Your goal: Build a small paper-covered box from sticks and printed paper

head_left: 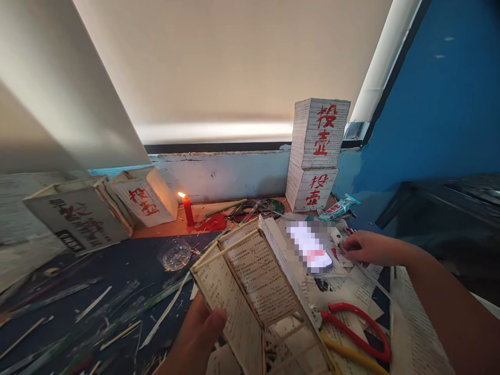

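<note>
**A lit candle, a paper-covered box, a littered tabletop**

Low in the middle of the frame, the left hand grasps the paper-covered box by one side, thumb showing, other fingers hidden. The box is tilted at bottom centre, its inner walls covered in print. At centre right, the right hand has its fingers bent together over paper scraps; I can't tell whether they pinch anything.

Just left of those fingers glows a lit screen, pixelated. Below it, a tool's red handle and yellow handle lie by printed sheets.

The dark blue tabletop is strewn with strips and thin sticks at lower left. A clear dish sits left of centre; the candle stands upright behind it.

Red-lettered boxes stand around: two stacked right of centre, others at left. A pale blind fills the top; a blue wall takes the upper right.
</note>
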{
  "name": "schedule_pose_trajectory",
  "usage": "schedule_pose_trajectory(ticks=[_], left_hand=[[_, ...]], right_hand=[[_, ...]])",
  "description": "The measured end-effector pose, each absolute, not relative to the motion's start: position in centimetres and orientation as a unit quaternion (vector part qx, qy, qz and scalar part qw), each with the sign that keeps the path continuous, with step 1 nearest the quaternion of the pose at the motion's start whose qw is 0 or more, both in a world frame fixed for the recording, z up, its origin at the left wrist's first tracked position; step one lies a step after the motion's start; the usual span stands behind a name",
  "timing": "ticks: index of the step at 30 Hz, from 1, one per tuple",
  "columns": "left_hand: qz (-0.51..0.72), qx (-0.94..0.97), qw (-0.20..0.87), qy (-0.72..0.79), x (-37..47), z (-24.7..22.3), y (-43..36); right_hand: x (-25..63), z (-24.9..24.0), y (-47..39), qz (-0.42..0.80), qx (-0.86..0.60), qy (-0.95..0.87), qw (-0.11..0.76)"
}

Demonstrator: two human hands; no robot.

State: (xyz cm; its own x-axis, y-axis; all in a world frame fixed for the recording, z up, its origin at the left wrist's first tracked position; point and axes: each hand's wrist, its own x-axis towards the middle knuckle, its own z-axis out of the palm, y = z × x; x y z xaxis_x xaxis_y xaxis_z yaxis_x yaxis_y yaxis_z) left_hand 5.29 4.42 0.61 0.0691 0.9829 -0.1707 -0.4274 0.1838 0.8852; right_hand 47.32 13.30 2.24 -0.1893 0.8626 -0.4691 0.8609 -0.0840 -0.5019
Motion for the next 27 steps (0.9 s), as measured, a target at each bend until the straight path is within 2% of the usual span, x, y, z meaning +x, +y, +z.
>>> schedule_pose_trajectory(ticks=[14,21,27], left_hand=[[0.539,0.336,0.650,0.418,5.3,0.9,4.5],[0.528,0.334,0.646,0.438,5.2,1.2,4.3],[0.532,0.341,0.645,0.431,5.4,1.9,4.1]], right_hand=[[46.7,3.6,12.2,0.451,-0.633,-0.629,0.018],[47.0,2.9,12.8,0.299,-0.713,-0.635,-0.001],[46.8,3.2,13.3,0.166,-0.702,-0.692,0.006]])
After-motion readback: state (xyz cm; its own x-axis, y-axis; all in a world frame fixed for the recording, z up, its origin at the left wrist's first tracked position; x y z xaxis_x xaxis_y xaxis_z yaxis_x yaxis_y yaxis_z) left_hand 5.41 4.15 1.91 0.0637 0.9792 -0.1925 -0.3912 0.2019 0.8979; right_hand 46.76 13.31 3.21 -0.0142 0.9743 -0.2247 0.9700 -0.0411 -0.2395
